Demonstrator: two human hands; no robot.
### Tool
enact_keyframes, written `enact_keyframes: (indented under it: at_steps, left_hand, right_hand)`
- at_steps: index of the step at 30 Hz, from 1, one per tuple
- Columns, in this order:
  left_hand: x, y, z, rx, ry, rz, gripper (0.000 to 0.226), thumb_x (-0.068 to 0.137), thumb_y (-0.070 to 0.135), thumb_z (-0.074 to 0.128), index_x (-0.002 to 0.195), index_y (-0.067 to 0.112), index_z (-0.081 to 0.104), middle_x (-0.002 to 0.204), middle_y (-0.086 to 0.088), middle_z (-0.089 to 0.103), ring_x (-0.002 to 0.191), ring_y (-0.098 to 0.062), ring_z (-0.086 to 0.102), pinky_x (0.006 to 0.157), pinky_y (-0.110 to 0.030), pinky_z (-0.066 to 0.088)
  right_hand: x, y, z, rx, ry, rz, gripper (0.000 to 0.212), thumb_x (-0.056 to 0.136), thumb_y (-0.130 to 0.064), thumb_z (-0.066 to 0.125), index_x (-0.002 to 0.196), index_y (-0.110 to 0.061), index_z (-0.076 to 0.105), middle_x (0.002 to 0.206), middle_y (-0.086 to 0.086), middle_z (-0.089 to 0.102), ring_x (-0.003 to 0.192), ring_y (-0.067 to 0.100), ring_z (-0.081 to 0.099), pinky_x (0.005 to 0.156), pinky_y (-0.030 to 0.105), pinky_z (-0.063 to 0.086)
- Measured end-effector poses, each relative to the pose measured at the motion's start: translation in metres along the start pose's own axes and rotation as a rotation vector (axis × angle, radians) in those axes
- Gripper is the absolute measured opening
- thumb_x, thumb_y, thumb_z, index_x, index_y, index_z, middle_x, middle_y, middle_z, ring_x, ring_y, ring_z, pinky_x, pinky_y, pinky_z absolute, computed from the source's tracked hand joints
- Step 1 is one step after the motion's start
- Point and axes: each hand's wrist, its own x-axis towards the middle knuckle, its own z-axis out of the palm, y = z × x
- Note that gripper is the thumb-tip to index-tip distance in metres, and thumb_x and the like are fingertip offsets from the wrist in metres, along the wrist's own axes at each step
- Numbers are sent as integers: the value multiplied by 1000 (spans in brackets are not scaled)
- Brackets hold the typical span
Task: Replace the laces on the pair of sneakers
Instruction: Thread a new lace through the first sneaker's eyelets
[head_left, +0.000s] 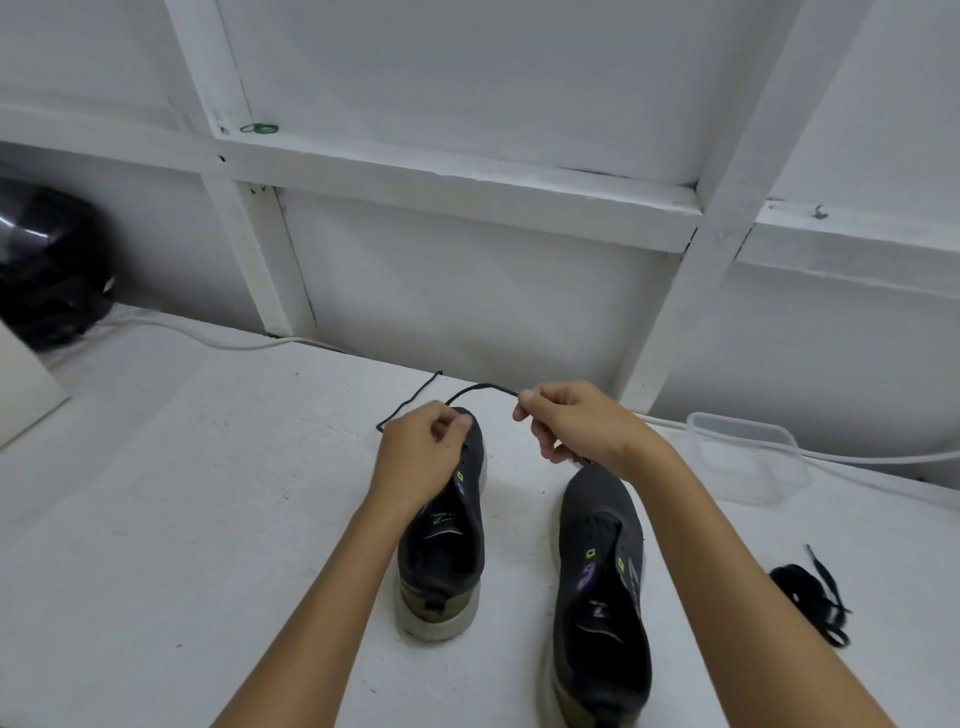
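A black lace (480, 388) is pinched btwn thumb and forefinger of the right hand (576, 423), just above the far end of the right shoe (602, 587). The left hand (423, 457) is curled over the toe of the left shoe (441, 551), fingertips pressed together on the lace there. Both shoes stand on the white table (182, 493), toes pointing far. A spare lace bundle (810, 592) lies to the right, well apart.

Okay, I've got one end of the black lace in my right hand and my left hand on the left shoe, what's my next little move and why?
Probably pull the black lace a bit further with the right hand to even it out. It arcs slack from the toe end of the left sneaker, where the left hand holds the shoe, and its other end trails loose on the table.
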Motion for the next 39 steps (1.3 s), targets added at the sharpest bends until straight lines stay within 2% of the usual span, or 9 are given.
enact_keyframes:
  at_steps: [3, 7, 12, 17, 21, 26, 28, 32, 39]
  left_hand:
    - [-6, 18, 2, -31, 47, 61, 3, 92, 34, 63, 93, 32, 65, 79, 13, 64, 77, -1, 59, 65, -19, 41]
    - [-4, 27, -7, 112, 112, 311, 34, 93, 31, 64, 127, 35, 58, 107, 18, 48, 90, -5, 49, 72, -12, 36]
    - [7, 26, -21, 214, -66, 511, 13, 97, 30, 63, 104, 28, 74, 112, 14, 58, 102, -11, 46, 86, -26, 44]
    - [14, 14, -34, 166, 80, 272, 16, 102, 21, 48, 98, 17, 63, 92, 5, 66, 94, -19, 55, 79, -40, 46]
    - [16, -9, -51, 275, 163, 19, 14, 100, 23, 49, 99, 18, 62, 92, 5, 66, 99, -28, 58, 81, -41, 47]
    - [6, 3, -43, 193, -123, 315, 40, 97, 27, 60, 137, 34, 56, 125, 21, 60, 126, -5, 41, 99, -28, 35]
    - [3, 13, -34, 128, -262, 388, 41, 99, 29, 60, 139, 36, 56, 125, 23, 60, 121, 1, 43, 99, -20, 38]
    - [1, 19, -24, 162, -332, 399, 14, 98, 27, 60, 102, 28, 74, 93, 16, 69, 96, -7, 55, 85, -24, 44]
    - [15, -4, -52, -58, 26, 111, 17, 99, 23, 59, 89, 29, 71, 72, 6, 66, 65, -8, 59, 59, -12, 43]
  right_hand:
    - [-1, -4, 4, -65, -57, -25, 37, 102, -46, 49, 83, -22, 70, 55, -12, 50, 49, 8, 50, 48, 16, 42]
    - [-4, -4, 3, -131, -101, -38, 39, 101, -47, 50, 84, -19, 71, 55, -12, 47, 53, 11, 47, 61, 26, 44]
    - [-8, -8, -2, -124, -110, -62, 37, 101, -47, 51, 84, -22, 71, 58, -10, 47, 52, 10, 47, 59, 24, 41]
    - [-9, -7, -12, -172, -99, -45, 36, 102, -47, 47, 86, -24, 70, 59, -10, 51, 52, 8, 52, 60, 22, 44]
    - [-14, 2, -25, -180, -76, -19, 35, 105, -40, 46, 88, -22, 70, 52, -12, 50, 47, 4, 47, 45, 13, 37]
    - [-14, 0, -14, -258, -156, -33, 35, 104, -41, 47, 82, -25, 69, 51, -12, 45, 48, 7, 40, 60, 23, 38]
    - [-12, -7, -6, -252, -177, -66, 36, 104, -41, 47, 82, -25, 69, 51, -12, 44, 47, 6, 39, 59, 24, 36]
    - [-10, -12, -1, -250, -167, -83, 34, 103, -42, 49, 82, -26, 70, 52, -13, 49, 47, 3, 45, 60, 24, 39]
    - [-18, 13, -22, -235, -90, 41, 30, 105, -32, 47, 91, -23, 72, 63, -10, 64, 57, 5, 60, 71, 29, 55]
